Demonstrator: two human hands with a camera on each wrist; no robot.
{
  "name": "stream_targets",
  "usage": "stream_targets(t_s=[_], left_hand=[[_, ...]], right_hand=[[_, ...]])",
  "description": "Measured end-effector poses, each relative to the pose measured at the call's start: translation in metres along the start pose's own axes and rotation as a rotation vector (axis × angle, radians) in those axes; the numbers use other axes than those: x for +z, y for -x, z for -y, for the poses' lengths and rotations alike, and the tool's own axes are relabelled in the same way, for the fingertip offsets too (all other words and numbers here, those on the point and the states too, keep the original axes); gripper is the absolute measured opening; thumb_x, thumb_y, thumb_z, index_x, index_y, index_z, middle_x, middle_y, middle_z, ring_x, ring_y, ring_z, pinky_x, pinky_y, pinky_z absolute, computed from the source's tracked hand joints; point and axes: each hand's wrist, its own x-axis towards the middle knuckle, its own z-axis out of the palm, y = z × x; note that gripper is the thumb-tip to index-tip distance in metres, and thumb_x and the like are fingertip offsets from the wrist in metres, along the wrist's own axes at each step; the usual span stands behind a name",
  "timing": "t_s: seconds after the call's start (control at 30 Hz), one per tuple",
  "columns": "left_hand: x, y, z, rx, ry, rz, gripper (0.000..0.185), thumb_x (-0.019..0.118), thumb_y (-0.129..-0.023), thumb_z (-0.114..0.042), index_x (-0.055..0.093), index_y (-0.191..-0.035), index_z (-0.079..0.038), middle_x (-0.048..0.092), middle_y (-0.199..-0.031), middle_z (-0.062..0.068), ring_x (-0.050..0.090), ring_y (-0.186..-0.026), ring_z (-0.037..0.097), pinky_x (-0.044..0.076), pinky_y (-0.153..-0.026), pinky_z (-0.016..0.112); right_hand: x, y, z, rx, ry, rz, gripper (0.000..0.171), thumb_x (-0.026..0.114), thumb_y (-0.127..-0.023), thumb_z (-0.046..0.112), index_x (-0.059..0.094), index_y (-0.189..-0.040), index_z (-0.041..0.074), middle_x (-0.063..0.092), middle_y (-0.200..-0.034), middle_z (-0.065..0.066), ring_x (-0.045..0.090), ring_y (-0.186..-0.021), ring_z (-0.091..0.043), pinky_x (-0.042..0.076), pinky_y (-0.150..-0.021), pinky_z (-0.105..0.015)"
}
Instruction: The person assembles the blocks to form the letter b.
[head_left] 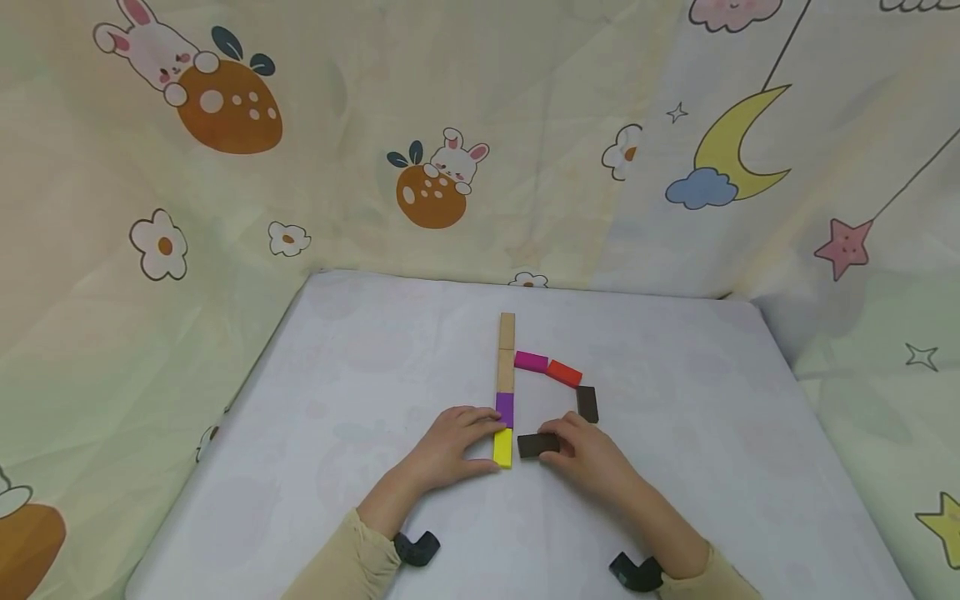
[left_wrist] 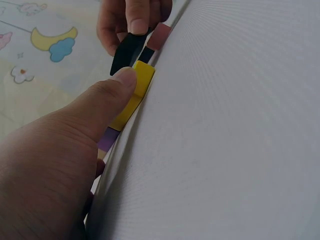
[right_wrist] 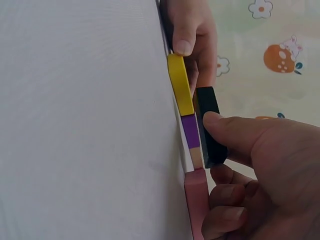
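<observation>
A straight column of blocks stretches away on the white surface: two plain wooden blocks (head_left: 506, 367), a purple block (head_left: 505, 408) and a yellow block (head_left: 502, 448) nearest me. My left hand (head_left: 450, 446) touches its left side, fingers at the purple and yellow blocks, thumb at the yellow one's near end. My right hand (head_left: 596, 458) pinches a dark block (head_left: 536, 446) between thumb and fingers, slightly right of the column. From the column a magenta block (head_left: 531, 361), a red block (head_left: 565, 373) and another dark block (head_left: 587, 404) curve rightward. A pink block (right_wrist: 196, 200) shows beside my right fingers in the right wrist view.
The white padded table (head_left: 337, 333) has its far edge against a patterned cloth backdrop (head_left: 337, 150). More of this cloth hangs on both sides. Black bands (head_left: 417, 549) sit at both wrists, beside beige sleeves (head_left: 345, 567).
</observation>
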Motion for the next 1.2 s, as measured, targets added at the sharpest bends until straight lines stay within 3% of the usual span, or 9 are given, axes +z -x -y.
stream_targets(t_s=[0.67, 1.2], left_hand=[[0.002, -0.001, 0.0, 0.047, -0.026, -0.053, 0.061, 0.05, -0.079, -0.068, 0.043, -0.133, -0.04, 0.038, -0.139, -0.02, 0.038, -0.126, 0.011, 0.028, -0.11, 0.039], [0.004, -0.002, -0.005, 0.039, -0.037, -0.087, 0.06, 0.054, -0.077, -0.066, 0.045, -0.131, -0.039, 0.04, -0.138, -0.019, 0.04, -0.123, 0.011, 0.027, -0.11, 0.038]], right_hand=[[0.008, -0.001, 0.002, -0.069, 0.119, -0.05, 0.037, 0.075, -0.072, 0.038, 0.063, -0.106, 0.031, 0.041, -0.077, 0.014, 0.039, -0.064, -0.004, 0.033, -0.053, -0.016], [0.01, -0.002, 0.001, -0.085, 0.181, -0.054, 0.037, 0.076, -0.072, 0.035, 0.063, -0.106, 0.029, 0.044, -0.078, 0.013, 0.039, -0.062, -0.004, 0.035, -0.054, -0.017]])
